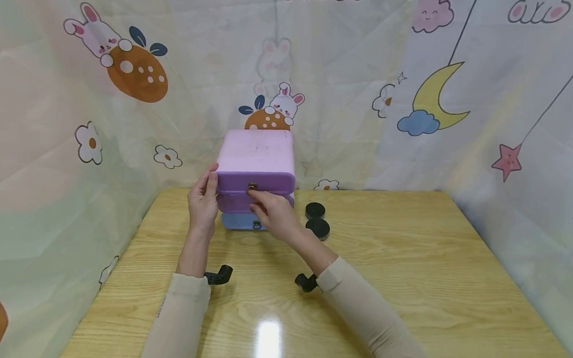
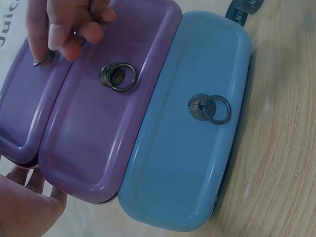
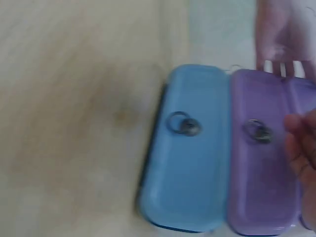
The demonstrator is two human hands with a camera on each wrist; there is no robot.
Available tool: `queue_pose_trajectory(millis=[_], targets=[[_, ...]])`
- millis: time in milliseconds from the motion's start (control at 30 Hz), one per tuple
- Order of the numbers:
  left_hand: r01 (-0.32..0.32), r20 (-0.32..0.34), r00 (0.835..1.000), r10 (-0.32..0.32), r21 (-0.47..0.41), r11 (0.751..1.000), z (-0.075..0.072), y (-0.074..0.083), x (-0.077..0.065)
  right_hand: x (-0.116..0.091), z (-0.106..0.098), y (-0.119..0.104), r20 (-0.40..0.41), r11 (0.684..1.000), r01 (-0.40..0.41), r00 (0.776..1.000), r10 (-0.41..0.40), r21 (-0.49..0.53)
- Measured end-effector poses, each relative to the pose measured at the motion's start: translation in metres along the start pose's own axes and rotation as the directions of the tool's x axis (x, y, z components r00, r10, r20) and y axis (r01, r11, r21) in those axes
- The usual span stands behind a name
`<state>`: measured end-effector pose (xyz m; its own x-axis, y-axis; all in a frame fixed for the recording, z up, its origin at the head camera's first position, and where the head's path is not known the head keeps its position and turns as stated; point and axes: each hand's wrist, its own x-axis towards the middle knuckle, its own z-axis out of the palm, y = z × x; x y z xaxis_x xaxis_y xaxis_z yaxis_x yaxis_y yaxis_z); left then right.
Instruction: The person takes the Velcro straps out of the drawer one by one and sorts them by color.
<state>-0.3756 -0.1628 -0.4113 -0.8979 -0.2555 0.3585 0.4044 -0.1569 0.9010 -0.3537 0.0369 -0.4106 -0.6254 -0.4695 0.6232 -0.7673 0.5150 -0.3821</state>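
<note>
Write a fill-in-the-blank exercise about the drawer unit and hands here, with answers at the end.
1. The bottom drawer has a ____ front.
2. The right hand is at the ring pull of the ____ drawer.
3. The left hand touches the drawer unit on its ____ side.

Answers: blue; top; left.

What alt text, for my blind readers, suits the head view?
A person's right hand touches the ring pull of the top purple drawer while the left hand rests against the side of the three-drawer box. Two black discs lie nearby on the wooden table.
</note>
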Motion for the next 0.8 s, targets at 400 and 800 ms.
queue_pose_trajectory(millis=[400, 800], targets=[[-0.014, 0.005, 1.0, 0.015, -0.024, 1.0, 0.0, 0.0, 0.001, -0.025, 0.022, 0.02, -0.052, 0.994, 0.094, 0.994, -0.097, -0.052], [0.009, 0.003, 1.0, -0.009, -0.015, 1.0, 0.0, 0.001, 0.0, -0.032, 0.032, 0.027, 0.043, 0.971, 0.113, 0.993, -0.106, -0.21]])
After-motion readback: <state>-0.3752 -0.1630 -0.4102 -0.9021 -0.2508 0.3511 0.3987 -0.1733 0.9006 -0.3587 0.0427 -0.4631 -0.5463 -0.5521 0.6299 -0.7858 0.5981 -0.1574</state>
